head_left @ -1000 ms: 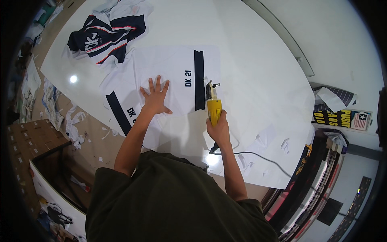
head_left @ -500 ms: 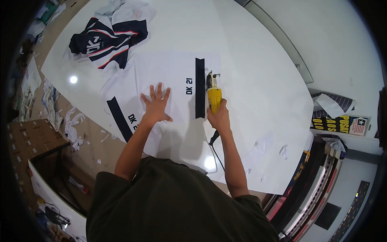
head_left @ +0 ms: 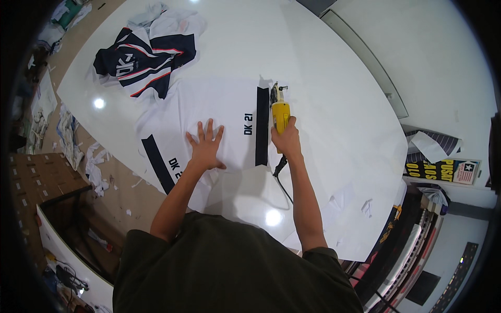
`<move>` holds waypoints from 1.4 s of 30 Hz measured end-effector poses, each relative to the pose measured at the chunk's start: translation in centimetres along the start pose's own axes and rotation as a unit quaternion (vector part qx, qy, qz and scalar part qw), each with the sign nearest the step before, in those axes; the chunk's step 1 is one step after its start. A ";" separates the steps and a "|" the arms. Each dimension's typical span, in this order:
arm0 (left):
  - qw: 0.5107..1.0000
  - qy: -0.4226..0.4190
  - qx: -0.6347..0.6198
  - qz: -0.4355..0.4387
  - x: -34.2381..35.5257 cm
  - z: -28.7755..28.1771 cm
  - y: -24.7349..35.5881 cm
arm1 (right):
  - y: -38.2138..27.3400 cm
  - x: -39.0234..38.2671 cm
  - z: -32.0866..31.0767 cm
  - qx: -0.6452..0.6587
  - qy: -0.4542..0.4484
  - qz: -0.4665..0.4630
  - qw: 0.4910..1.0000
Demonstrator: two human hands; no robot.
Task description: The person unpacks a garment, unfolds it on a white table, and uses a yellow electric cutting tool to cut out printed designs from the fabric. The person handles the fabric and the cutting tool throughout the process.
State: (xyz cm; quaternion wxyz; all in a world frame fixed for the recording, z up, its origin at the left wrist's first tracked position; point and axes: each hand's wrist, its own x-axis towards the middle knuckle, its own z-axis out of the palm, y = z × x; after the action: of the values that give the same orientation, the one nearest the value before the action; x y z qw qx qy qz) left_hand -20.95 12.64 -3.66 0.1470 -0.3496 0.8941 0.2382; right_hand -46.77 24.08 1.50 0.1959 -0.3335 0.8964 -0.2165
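Observation:
White printed fabric (head_left: 219,99) lies flat on the table, with dark lettering and a dark navy band (head_left: 262,125) along its right side. A second dark band (head_left: 156,161) runs at a slant on its left. My left hand (head_left: 206,150) presses down on the fabric between the bands, fingers spread. My right hand (head_left: 287,140) is wrapped round a yellow electric fabric cutter (head_left: 282,115). The cutter's head is just right of the right band, near its far end. A black cord trails from its back toward me.
A crumpled navy, white and red jersey (head_left: 151,57) lies at the far left of the white table (head_left: 339,104). Fabric scraps (head_left: 367,207) are at the right, and more litter the floor at left. Brown boxes (head_left: 47,177) stand at the lower left, fabric rolls (head_left: 396,255) at the lower right.
The cutter in my right hand has moved away from me along the right band, up to its far end. My left hand stays spread on the fabric. The whole view has shifted slightly.

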 end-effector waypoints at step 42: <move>0.909 0.164 -0.003 0.384 17.8 8.6 29.3 | 31.3 -29.6 -11.1 0.338 0.398 0.280 0.806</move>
State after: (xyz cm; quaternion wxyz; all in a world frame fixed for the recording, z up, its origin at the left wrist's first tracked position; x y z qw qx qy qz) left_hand -53.18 26.11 -9.09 -0.1057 -0.0137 0.9700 0.2185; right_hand -47.64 68.56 0.61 -0.0252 0.1346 0.8202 -0.5555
